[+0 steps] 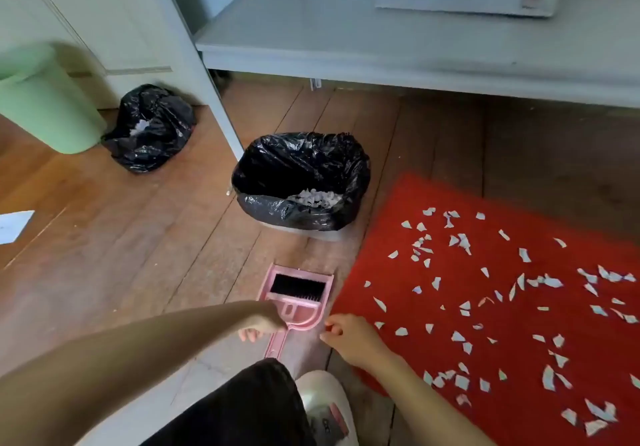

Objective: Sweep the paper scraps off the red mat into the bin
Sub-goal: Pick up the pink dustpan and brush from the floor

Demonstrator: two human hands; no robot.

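We are crouching on a wooden floor (121, 255), stretching both bare arms toward a pink dustpan (303, 316) that is lying flat between us and the bin (301, 182). A brush (298, 288) is sitting nested in the dustpan, its black bristles pointing toward the bin. Our left hand (261, 322) is hanging over the near end of the dustpan, just beside the handle (275, 343), fingers curling downward; we cannot tell whether they are gripping anything or only hovering. Our right hand (349, 336) is hovering just right of the handle, at the near left edge of the red mat (453, 269), fingers loosely bent and holding nothing. The scraps (462, 241) are lying scattered across the mat, which is spreading out to the right of the dustpan and bin. The black-lined bin is standing just off the mat's far left corner and is holding a heap of white paper bits. Farther left, a black sack (149, 130) is slumping beside a green pail (45, 106). A white table (381, 44) is running across the top, and a sheet (14, 226) is lying on the floor at the left edge. Our dark trouser knee (242, 411) and a white shoe (325, 400) are showing below.
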